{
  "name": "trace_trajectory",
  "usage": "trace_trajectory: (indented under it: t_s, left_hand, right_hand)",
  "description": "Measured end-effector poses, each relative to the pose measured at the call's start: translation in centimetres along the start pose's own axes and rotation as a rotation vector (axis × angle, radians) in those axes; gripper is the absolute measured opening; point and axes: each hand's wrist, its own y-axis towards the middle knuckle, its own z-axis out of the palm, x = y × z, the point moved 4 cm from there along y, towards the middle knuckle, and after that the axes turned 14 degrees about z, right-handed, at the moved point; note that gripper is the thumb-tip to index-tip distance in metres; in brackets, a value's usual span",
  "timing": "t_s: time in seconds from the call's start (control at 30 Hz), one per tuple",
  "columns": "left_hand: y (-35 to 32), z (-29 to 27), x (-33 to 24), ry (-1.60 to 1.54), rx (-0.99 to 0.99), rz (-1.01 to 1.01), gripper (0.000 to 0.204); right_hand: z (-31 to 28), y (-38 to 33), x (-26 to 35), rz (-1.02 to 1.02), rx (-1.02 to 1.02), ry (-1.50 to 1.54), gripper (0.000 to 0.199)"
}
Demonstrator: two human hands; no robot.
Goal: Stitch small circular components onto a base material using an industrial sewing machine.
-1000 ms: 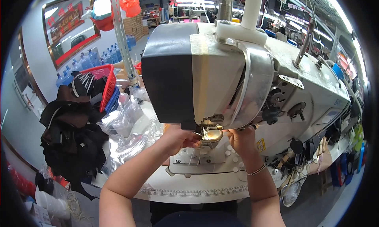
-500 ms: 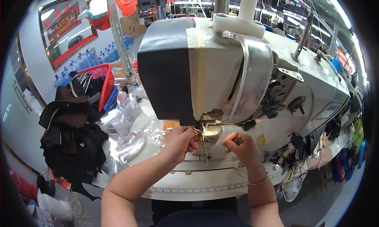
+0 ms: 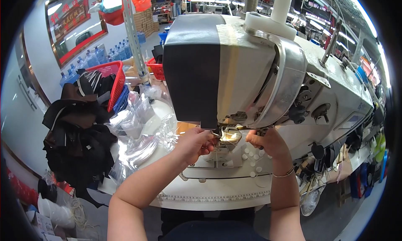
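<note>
A large white and dark-grey sewing machine (image 3: pixel 191 73) fills the middle, its lit needle area (image 3: pixel 230 136) low in front of me. My left hand (image 3: pixel 196 143) is closed in a pinch just left of the needle; what sits between its fingertips is too small to make out. Close to the right side of the needle area, under the machine's arm, my right hand (image 3: pixel 270 142) is closed with its thumb toward the needle. Something dark shows at its fingers, but I cannot tell whether it is held. Several small white discs (image 3: pixel 253 157) lie below it.
Clear plastic sheets (image 3: pixel 138 151) lie on the white table left of the machine. Black material (image 3: pixel 79 144) is piled at far left beside a red basket (image 3: pixel 118 84). A measuring tape (image 3: pixel 217 198) runs along the table's front edge. Dark pieces (image 3: pixel 319 153) hang at the right.
My right hand has moved up and in under the machine's arm, uncovering the white discs. My left hand stays pinched by the needle. The whole view has shifted slightly.
</note>
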Motion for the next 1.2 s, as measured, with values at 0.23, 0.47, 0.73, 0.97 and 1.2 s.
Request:
trace_trajectory:
  t_s: [0.23, 0.47, 0.73, 0.97, 1.2]
  left_hand:
    - [-1.3, 1.1, 0.9, -0.171, -0.154, 0.113, 0.007]
    - [-1.9, 1.8, 1.4, -0.254, -0.292, 0.111, 0.007]
    - [-2.4, 1.7, 1.7, -0.266, -0.262, 0.128, 0.017]
    - [-3.9, 1.4, 2.3, -0.117, 0.016, -0.059, 0.024]
    - [1.5, -2.2, -3.4, 0.832, 0.079, 0.554, 0.020]
  right_hand:
    - [-3.3, 4.3, -2.7, 0.071, -0.180, -0.098, 0.017]
    - [-7.5, 11.7, -4.5, -0.697, -0.206, 0.060, 0.017]
    - [-6.7, 10.8, -2.9, -0.667, -0.442, -0.063, 0.015]
    - [-6.5, 9.0, -2.1, -0.620, -0.710, -0.194, 0.014]
    - [-4.4, 6.5, -1.3, -0.550, -0.992, -0.328, 0.013]
